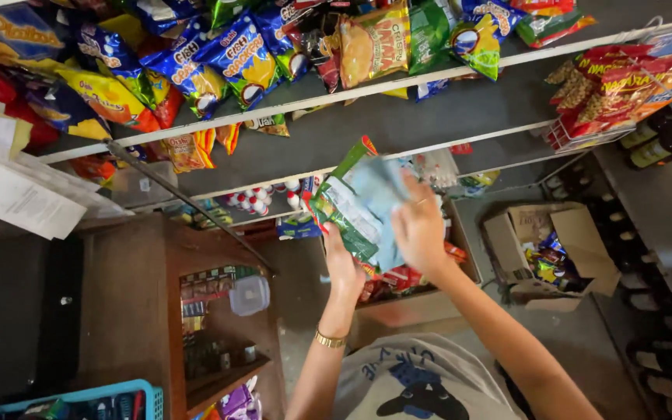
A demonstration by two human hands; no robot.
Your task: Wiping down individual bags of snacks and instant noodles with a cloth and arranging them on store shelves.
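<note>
My left hand (341, 260) grips a green snack packet (344, 204) from below; my right hand (420, 227) presses a pale blue cloth (379, 198) against it. Above both hands, blue and yellow snack bags (219, 58) hang in rows.

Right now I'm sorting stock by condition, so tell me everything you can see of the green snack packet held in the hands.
The green snack packet is a flat, glossy plastic pouch, mostly green with a red-orange top corner and a pale printed panel. It is held up, tilted, in front of the grey shelves. The left hand grips its lower edge. The right hand presses a light blue cloth against its face, covering much of it. It looks sealed and undamaged; its back is hidden.
</note>
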